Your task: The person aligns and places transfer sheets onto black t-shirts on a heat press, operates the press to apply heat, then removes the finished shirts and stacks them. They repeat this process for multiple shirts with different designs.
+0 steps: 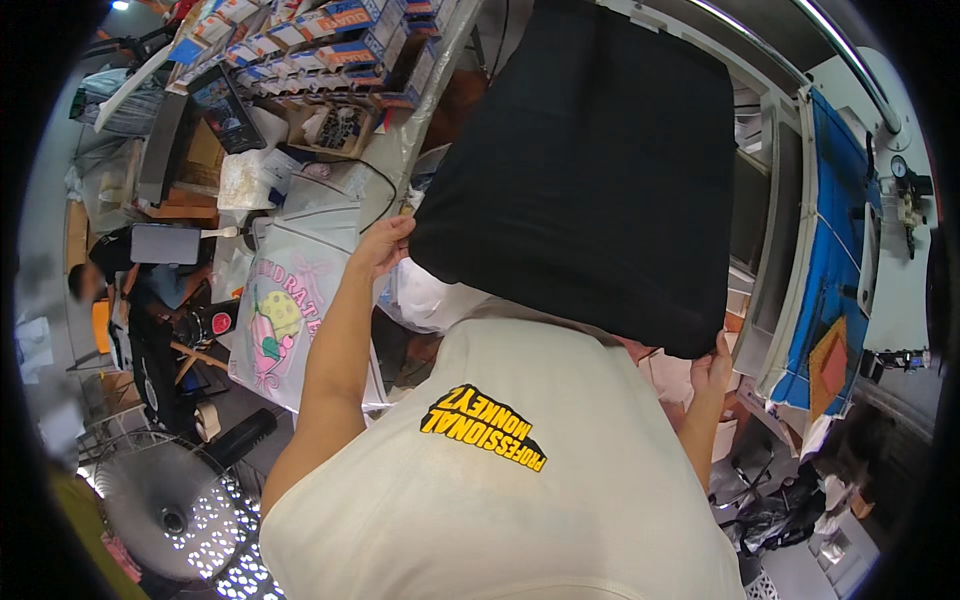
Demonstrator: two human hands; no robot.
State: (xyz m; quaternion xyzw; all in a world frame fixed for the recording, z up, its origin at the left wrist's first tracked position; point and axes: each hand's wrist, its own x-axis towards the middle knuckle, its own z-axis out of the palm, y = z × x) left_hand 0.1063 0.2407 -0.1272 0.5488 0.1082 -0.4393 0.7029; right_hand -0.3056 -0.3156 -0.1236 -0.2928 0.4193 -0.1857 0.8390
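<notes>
A large square of black cloth (575, 180) is spread out before me at the upper middle, over a pale machine frame (755, 110). My left hand (385, 245) pinches its lower left corner, and my right hand (710, 365) grips the lower right corner. What lies under the cloth is mostly hidden; some white, plastic-like material (430, 300) shows below its left part.
Boxes (330, 50) are stacked at top left, near a dark monitor (225, 105). A printed pale sheet (260, 290) lies left of my arm. A co-worker (140, 300) is at far left, a fan (165, 510) below. A blue padded board (830, 170) and metal rail stand right.
</notes>
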